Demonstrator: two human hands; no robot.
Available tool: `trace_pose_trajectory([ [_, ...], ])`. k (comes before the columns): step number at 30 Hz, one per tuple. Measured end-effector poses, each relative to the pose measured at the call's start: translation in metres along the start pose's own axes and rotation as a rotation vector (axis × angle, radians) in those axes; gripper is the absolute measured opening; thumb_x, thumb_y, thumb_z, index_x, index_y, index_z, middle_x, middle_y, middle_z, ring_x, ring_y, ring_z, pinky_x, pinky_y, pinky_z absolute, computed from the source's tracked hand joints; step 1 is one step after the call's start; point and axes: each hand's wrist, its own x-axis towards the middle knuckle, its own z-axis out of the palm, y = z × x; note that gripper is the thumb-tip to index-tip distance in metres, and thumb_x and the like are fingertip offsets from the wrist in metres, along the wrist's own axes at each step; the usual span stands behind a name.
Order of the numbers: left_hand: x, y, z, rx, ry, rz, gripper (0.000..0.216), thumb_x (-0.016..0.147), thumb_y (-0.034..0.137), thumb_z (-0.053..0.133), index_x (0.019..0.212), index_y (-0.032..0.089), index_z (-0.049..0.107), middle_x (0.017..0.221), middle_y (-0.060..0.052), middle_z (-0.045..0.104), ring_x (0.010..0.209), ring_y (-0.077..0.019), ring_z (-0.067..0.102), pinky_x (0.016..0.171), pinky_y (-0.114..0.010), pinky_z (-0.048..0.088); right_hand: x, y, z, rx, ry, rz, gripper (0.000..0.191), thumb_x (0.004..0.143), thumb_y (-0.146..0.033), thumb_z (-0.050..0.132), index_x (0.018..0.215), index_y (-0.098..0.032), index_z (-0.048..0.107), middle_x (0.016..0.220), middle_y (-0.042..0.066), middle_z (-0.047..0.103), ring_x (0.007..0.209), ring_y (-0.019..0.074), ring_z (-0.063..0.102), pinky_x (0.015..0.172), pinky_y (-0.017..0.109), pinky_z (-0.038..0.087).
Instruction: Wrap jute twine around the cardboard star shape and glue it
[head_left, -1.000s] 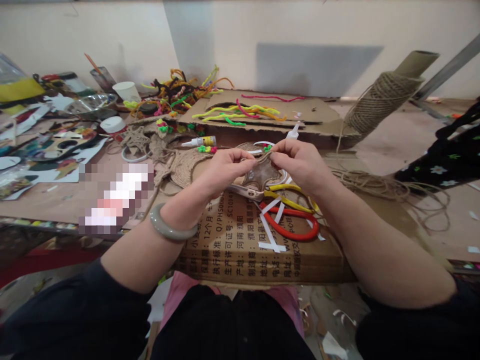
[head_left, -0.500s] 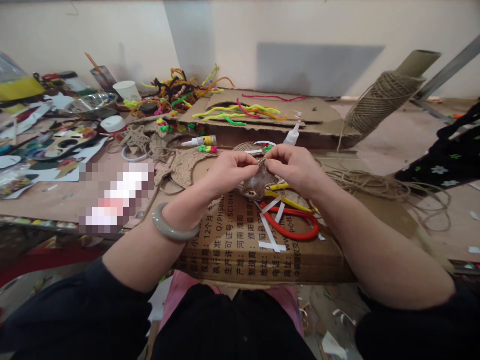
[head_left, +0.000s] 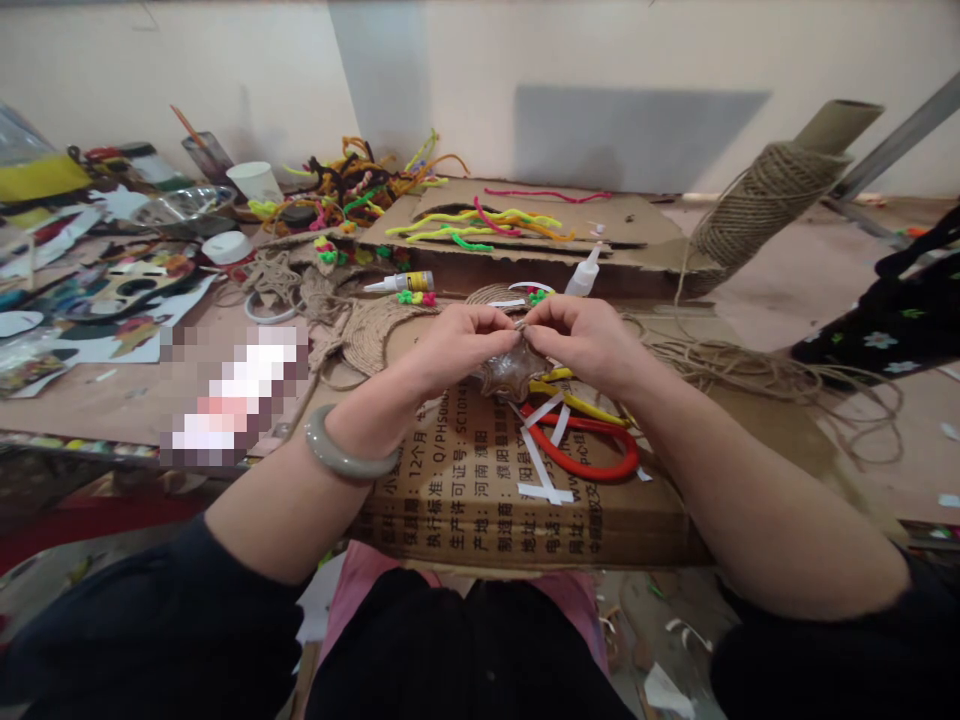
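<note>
L hand [head_left: 466, 342] + R hand [head_left: 576, 338] pinch 1 star [head_left: 513, 371].

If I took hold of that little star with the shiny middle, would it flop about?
Probably not: the star, pinched only along its upper edge, shows no obvious sagging. Its gloss suggests a possibly slippery middle. Its pointed outline should discourage rolling.

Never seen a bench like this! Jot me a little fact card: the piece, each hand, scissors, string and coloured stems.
Piece: star, cord-edged, shiny middle
Left hand: fingertips pinched at the star's upper edge
Right hand: pinched there too, close beside the left
Scissors: red and yellow handles, partly hidden by the star
String: twine roll, tilted, at right
Stems: coloured fuzzy stems, on cardboard beyond the hands
</note>
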Motion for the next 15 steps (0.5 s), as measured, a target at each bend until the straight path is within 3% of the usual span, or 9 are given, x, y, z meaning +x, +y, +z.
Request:
trace_pose_trajectory([
  [10, 0.004, -0.003, -0.008, -0.106, 0.076, -0.095, 0.038, 0.083, 0.052, 0.065, 0.081, 0.015, 0.072, 0.086, -0.007, 0.071, 0.071, -0.0113, 0.061, 0.062, -0.022, 0.045, 0.001, 0.000, -0.006, 0.025, 0.082, 0.052, 0.007, 0.067, -0.022, 0.057, 0.070, -0.017, 0.062, 0.058, -0.004, 0.052, 0.054, 0.0082, 0.039, 0.051, 0.026, 0.029],
  [15, 0.005, -0.002, -0.014, -0.164, 0.112, -0.087, 0.037, 0.084, 0.051, 0.065, 0.082, 0.014, 0.070, 0.074, -0.004, 0.068, 0.064, -0.0098, 0.062, 0.066, -0.023, 0.049, 0.004, 0.000, -0.013, 0.049, 0.208, 0.079, 0.004, 0.069, -0.019, 0.060, 0.069, -0.017, 0.062, 0.058, -0.003, 0.055, 0.054, 0.0086, 0.042, 0.053, 0.026, 0.031],
])
